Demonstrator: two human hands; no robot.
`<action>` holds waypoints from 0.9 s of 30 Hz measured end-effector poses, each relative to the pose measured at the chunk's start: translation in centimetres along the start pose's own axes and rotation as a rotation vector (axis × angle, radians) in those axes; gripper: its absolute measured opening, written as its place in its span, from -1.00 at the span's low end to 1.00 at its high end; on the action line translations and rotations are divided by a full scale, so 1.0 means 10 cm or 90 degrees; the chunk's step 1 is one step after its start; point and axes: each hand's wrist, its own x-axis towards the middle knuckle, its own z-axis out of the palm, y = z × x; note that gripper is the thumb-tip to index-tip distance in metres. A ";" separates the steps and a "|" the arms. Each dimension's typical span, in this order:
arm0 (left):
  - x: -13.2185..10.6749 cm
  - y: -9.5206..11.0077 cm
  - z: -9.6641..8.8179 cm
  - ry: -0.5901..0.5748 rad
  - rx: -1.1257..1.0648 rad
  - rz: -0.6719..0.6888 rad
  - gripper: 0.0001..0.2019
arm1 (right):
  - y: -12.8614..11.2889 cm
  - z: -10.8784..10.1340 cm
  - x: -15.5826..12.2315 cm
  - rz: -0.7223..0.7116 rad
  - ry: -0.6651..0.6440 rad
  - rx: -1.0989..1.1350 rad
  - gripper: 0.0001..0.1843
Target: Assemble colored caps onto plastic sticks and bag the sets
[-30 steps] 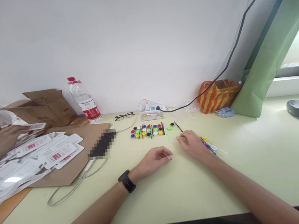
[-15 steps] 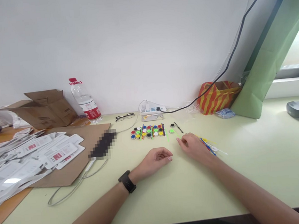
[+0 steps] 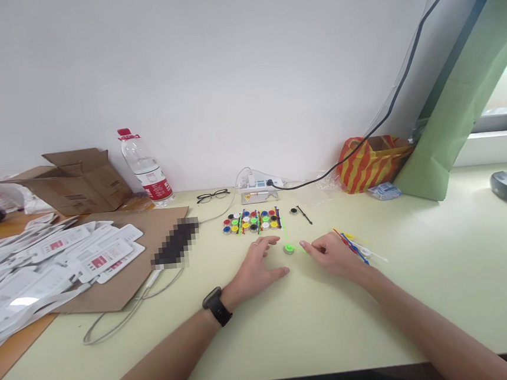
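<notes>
My left hand [image 3: 260, 267], a black watch on its wrist, is open with thumb and fingers spread just left of a small round green disc [image 3: 289, 248]. Closed in a pinch, my right hand [image 3: 332, 252] is to the right of that disc. A thin bright-green stick sticks out from its fingertips toward the disc; most of it is hidden. Beyond the hands lie rows of small coloured discs [image 3: 254, 227] with thin sticks between them. A black disc [image 3: 293, 211] and a black stick [image 3: 304, 214] lie to their right.
Loose coloured sticks [image 3: 354, 246] lie beside my right hand. At the back are eyeglasses [image 3: 212, 196], a power strip [image 3: 259, 183], a water bottle [image 3: 150, 175] and a striped bag [image 3: 367, 165]. White tags [image 3: 108, 259] on cardboard and a looping cable are at left.
The green disc has come nearer, between my hands. My left hand has spread its fingers. My right hand has shifted slightly toward me, still pinching the green stick.
</notes>
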 end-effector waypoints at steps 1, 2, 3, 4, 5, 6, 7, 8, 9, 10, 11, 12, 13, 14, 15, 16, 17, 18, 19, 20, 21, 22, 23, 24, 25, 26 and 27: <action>0.00 -0.01 -0.01 -0.020 0.014 0.008 -0.36 | 0.00 0.00 0.00 0.005 -0.026 0.021 -0.36; -0.01 -0.01 -0.01 -0.036 0.025 0.017 -0.37 | 0.01 0.00 -0.01 0.011 -0.053 0.049 -0.36; -0.01 -0.01 -0.01 -0.043 0.036 0.025 -0.40 | 0.01 0.01 -0.01 0.016 -0.082 0.081 -0.36; -0.01 -0.01 -0.01 -0.042 0.045 0.031 -0.42 | 0.01 0.00 -0.01 0.019 -0.112 0.115 -0.36; -0.01 -0.01 0.00 -0.038 0.053 0.034 -0.43 | 0.00 0.00 -0.01 0.020 -0.142 0.148 -0.35; -0.01 -0.01 0.00 -0.034 0.059 0.038 -0.44 | -0.01 -0.01 -0.01 0.017 -0.171 0.178 -0.34; -0.01 0.00 0.01 -0.032 0.064 0.043 -0.46 | -0.03 -0.02 -0.01 0.013 -0.197 0.205 -0.33; -0.01 0.00 0.01 -0.033 0.068 0.051 -0.51 | -0.05 -0.04 -0.01 0.010 -0.218 0.230 -0.33; -0.01 0.00 0.01 -0.036 0.071 0.062 -0.59 | -0.08 -0.05 -0.02 0.010 -0.233 0.255 -0.32; -0.01 0.01 0.01 -0.040 0.071 0.074 -0.69 | -0.10 -0.07 -0.02 0.013 -0.242 0.281 -0.33; -0.01 0.02 0.01 -0.041 0.070 0.083 -0.79 | -0.12 -0.08 -0.03 0.020 -0.247 0.310 -0.33; 0.00 0.03 0.00 -0.041 0.067 0.087 -0.85 | -0.13 -0.08 -0.03 0.029 -0.250 0.344 -0.35; 0.00 0.04 0.00 -0.039 0.063 0.085 -0.89 | -0.13 -0.07 -0.04 0.039 -0.250 0.383 -0.37; 0.00 0.05 -0.01 -0.034 0.057 0.077 -0.90 | -0.13 -0.05 -0.04 0.047 -0.248 0.424 -0.40; 0.01 0.06 -0.01 -0.030 0.050 0.065 -0.89 | -0.12 -0.02 -0.04 0.055 -0.242 0.463 -0.44; 0.02 0.07 0.00 -0.025 0.039 0.051 -0.89 | -0.10 0.02 -0.04 0.060 -0.233 0.498 -0.48; 0.03 0.08 0.00 -0.020 0.026 0.038 -0.88 | -0.08 0.07 -0.04 0.066 -0.222 0.525 -0.51; 0.05 0.08 0.01 -0.016 0.012 0.027 -0.88 | -0.07 0.12 -0.04 0.071 -0.210 0.544 -0.53; 0.07 0.08 0.01 -0.013 -0.003 0.019 -0.87 | -0.06 0.17 -0.04 0.073 -0.201 0.555 -0.55; 0.10 0.08 0.02 -0.012 -0.017 0.015 -0.86 | -0.05 0.21 -0.03 0.074 -0.195 0.561 -0.56; 0.13 0.07 0.04 -0.012 -0.029 0.013 -0.86 | -0.05 0.24 -0.02 0.073 -0.194 0.562 -0.58; 0.17 0.06 0.05 -0.013 -0.041 0.011 -0.85 | -0.06 0.26 -0.01 0.071 -0.197 0.561 -0.59; 0.20 0.04 0.06 -0.016 -0.054 0.009 -0.85 | -0.07 0.27 0.00 0.068 -0.203 0.561 -0.60; 0.23 0.03 0.06 -0.021 -0.069 0.007 -0.84 | -0.09 0.28 0.02 0.063 -0.210 0.561 -0.60; 0.26 0.01 0.07 -0.028 -0.086 0.005 -0.83 | -0.11 0.27 0.04 0.061 -0.216 0.564 -0.61; 0.29 0.00 0.07 -0.037 -0.103 0.005 -0.83 | -0.14 0.26 0.07 0.060 -0.219 0.569 -0.61; 0.30 -0.01 0.07 -0.046 -0.119 0.008 -0.82 | -0.16 0.25 0.09 0.062 -0.218 0.577 -0.60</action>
